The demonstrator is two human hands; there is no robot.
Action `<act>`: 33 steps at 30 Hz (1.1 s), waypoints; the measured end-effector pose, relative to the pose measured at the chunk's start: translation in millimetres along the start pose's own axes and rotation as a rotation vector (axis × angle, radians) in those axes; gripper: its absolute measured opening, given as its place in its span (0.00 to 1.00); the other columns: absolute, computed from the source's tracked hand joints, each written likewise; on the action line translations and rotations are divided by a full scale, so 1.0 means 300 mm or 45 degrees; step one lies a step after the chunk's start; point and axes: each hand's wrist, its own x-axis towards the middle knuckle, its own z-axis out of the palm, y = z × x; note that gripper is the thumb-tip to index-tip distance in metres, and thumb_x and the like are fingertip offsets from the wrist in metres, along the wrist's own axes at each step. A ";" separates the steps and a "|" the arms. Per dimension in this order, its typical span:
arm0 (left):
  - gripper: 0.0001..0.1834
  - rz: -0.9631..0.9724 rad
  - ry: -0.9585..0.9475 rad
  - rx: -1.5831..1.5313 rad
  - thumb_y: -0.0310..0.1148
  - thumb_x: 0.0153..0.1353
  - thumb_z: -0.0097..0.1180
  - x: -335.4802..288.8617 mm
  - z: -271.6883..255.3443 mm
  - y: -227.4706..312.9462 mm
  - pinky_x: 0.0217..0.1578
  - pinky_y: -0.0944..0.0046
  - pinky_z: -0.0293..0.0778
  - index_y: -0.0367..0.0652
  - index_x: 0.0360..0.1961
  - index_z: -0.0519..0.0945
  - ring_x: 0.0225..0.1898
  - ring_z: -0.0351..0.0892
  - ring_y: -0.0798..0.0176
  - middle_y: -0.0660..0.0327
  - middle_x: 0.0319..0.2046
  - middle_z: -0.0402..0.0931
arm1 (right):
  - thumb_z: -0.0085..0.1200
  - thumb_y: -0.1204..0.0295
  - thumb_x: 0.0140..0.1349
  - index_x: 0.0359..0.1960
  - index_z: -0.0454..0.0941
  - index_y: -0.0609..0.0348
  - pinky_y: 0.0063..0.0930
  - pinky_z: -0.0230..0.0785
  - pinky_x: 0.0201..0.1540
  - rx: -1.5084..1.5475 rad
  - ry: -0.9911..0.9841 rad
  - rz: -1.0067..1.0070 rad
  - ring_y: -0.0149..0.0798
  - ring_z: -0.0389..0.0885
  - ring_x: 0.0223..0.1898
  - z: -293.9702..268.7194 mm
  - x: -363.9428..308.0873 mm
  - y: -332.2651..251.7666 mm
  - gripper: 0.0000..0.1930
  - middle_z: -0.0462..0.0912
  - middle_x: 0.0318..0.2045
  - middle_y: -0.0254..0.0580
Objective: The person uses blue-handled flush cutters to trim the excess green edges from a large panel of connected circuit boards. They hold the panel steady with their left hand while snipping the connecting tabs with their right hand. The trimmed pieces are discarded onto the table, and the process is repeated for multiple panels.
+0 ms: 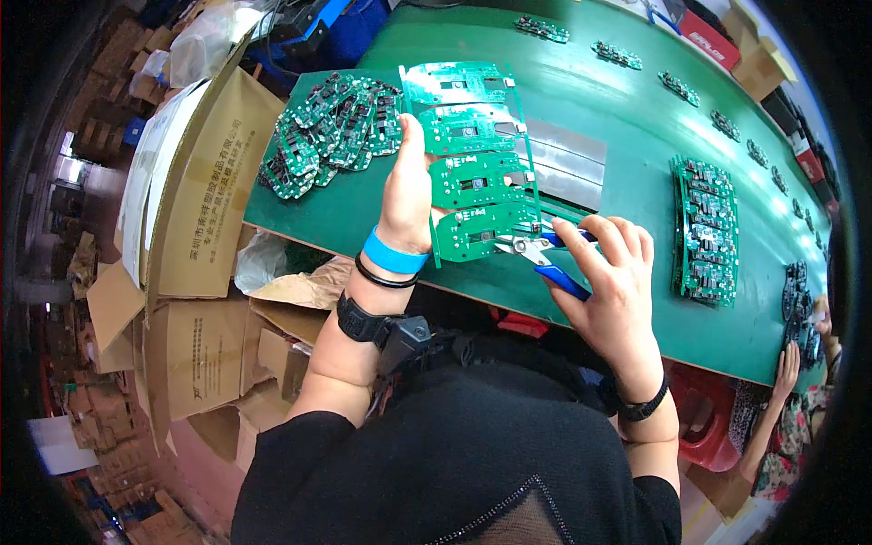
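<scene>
A green circuit board panel, made of several joined boards in a thin frame, is gripped along its left edge by my left hand, thumb on top. In my right hand is a pair of blue-handled side cutters. The cutters' jaws touch or lie very close to the lowest board of the panel, near its right side; whether they bite on anything is too small to tell. Under the panel's right side lies a grey metal plate with parallel grooves.
A heap of loose circuit boards lies left on the green table. A stack of board panels stands right. Small board groups line the far side. Cardboard boxes crowd the left. A co-worker's hand rests at far right.
</scene>
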 end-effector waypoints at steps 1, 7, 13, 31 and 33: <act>0.41 0.010 0.019 0.015 0.65 0.68 0.24 -0.003 0.002 -0.001 0.46 0.43 0.79 0.42 0.62 0.66 0.48 0.79 0.45 0.50 0.53 0.75 | 0.68 0.68 0.38 0.54 0.74 0.51 0.43 0.57 0.55 -0.003 0.003 -0.005 0.46 0.70 0.50 0.005 0.002 0.000 0.34 0.73 0.46 0.42; 0.39 0.049 0.051 0.069 0.64 0.68 0.24 -0.011 0.031 0.001 0.44 0.46 0.81 0.43 0.61 0.67 0.46 0.81 0.50 0.51 0.51 0.76 | 0.68 0.68 0.37 0.55 0.73 0.50 0.43 0.57 0.55 -0.042 -0.009 -0.026 0.45 0.70 0.50 0.002 0.017 -0.014 0.35 0.74 0.46 0.42; 0.40 0.060 0.073 0.230 0.63 0.69 0.21 -0.016 0.039 0.006 0.49 0.42 0.78 0.42 0.64 0.65 0.50 0.78 0.45 0.48 0.56 0.73 | 0.68 0.68 0.38 0.54 0.73 0.50 0.42 0.57 0.55 -0.076 -0.047 -0.022 0.45 0.70 0.50 -0.013 0.023 -0.021 0.35 0.74 0.46 0.42; 0.38 0.034 0.021 0.075 0.64 0.69 0.25 -0.014 0.020 0.025 0.46 0.45 0.80 0.42 0.60 0.67 0.48 0.80 0.49 0.51 0.51 0.75 | 0.68 0.67 0.37 0.52 0.76 0.48 0.39 0.60 0.48 -0.131 0.050 -0.122 0.40 0.72 0.44 0.004 0.035 -0.016 0.33 0.75 0.41 0.36; 0.39 0.043 0.060 0.146 0.63 0.69 0.22 -0.017 0.022 0.029 0.48 0.42 0.78 0.42 0.63 0.65 0.50 0.78 0.45 0.48 0.55 0.73 | 0.69 0.67 0.36 0.51 0.76 0.47 0.39 0.61 0.47 -0.122 0.079 -0.124 0.40 0.73 0.43 0.014 0.033 -0.013 0.33 0.75 0.40 0.36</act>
